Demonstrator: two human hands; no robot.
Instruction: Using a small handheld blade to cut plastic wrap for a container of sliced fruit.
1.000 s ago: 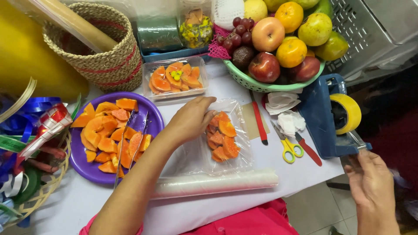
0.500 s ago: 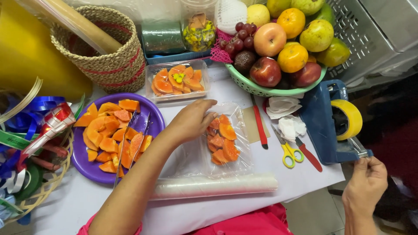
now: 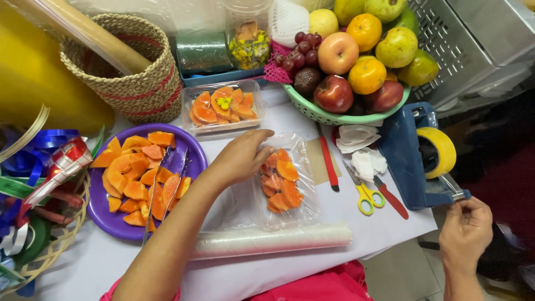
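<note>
My left hand (image 3: 241, 158) lies flat on the upper left corner of a clear tray of papaya slices (image 3: 284, 181) that is covered in plastic film. A roll of cling film (image 3: 273, 241) lies just in front of that tray. My right hand (image 3: 465, 234) is at the table's right edge. Its fingers pinch the tape end at the front of a blue tape dispenser (image 3: 409, 159), which carries a yellow tape roll (image 3: 438, 151).
A purple plate (image 3: 192, 153) of papaya pieces with metal tongs (image 3: 167, 184) sits at the left. A second wrapped papaya tray (image 3: 222, 107), a woven basket (image 3: 134, 83), a green fruit bowl (image 3: 329, 116), yellow scissors (image 3: 362, 192), a red knife (image 3: 327, 159) and ribbons (image 3: 33, 184) surround the work spot.
My right hand's fingers have closed at the dispenser's front end. My left hand stays on the film-covered tray.
</note>
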